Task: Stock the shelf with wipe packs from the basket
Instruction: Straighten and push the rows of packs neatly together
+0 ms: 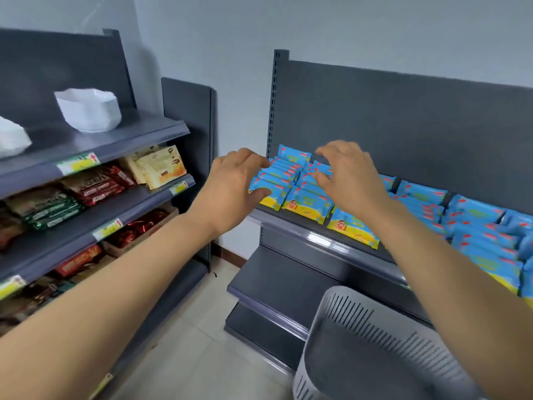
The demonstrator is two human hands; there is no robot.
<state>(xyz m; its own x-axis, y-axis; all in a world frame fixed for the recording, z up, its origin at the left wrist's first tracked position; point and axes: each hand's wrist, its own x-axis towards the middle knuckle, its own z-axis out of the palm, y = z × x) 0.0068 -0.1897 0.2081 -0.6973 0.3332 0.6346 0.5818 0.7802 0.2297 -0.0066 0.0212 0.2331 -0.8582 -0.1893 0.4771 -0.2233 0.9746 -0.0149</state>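
I judge stocking nearly done: wipe packs (291, 194) fill the shelf (323, 241), the basket (360, 336) at 5 o'clock looks empty, and my left hand (230, 183) and right hand (346, 174) hover spread, gripping nothing.

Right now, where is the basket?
In the head view, the grey basket sits at the bottom right, under the right forearm and in front of the lower shelves, below the shelf of blue wipe packs.

Top shelf (317, 236) packed with wipe packs (305, 202) left to right, no gaps between the rows. Both hands over the leftmost rows: left hand (230, 186), right hand (349, 174). Open air above the packs up to the back panel (403, 125). Lower shelves (277, 281) bare. Basket (369, 350) stands low in front.
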